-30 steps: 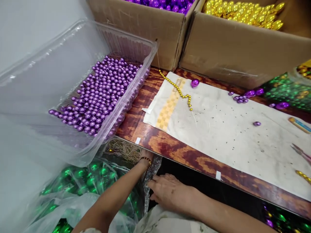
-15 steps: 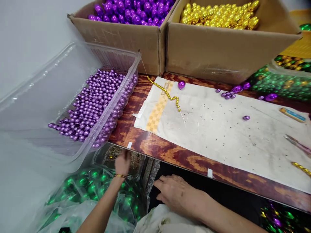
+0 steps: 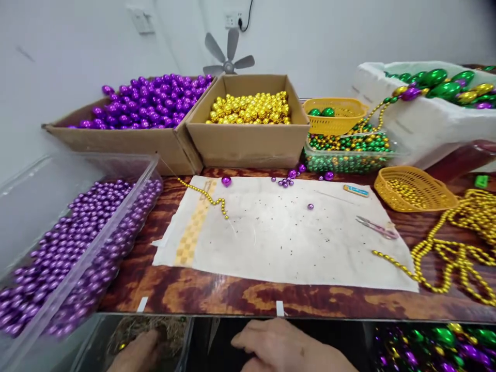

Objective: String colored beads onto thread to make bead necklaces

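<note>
Below the table's front edge, at the lower left, my left hand (image 3: 137,351) reaches into a clear bin (image 3: 189,343) of tangled straw-like strands (image 3: 170,330); its fingertips are hidden. My right hand (image 3: 281,346) rests palm down over dark cloth just under the table edge, fingers loosely spread, holding nothing visible. A white cloth (image 3: 267,258) lies on the table above both hands. On it are a short gold bead string (image 3: 209,196) with a loose thread end, a purple ball (image 3: 226,181), small purple beads (image 3: 285,182), scissors (image 3: 375,227) and a blue-and-yellow cutter (image 3: 355,191).
A clear tub of purple beads (image 3: 93,206) stands left. Cardboard boxes hold purple (image 3: 132,147) and gold beads (image 3: 248,142). Yellow baskets (image 3: 437,199), gold bead strands (image 3: 445,258) and a white foam box (image 3: 414,129) are right. Mixed shiny beads (image 3: 437,349) lie lower right.
The view has tilted up and swung right, bringing the wall, fan and right-hand baskets into sight. My left hand is lower in view, still at the straw bin; my right hand stays resting.
</note>
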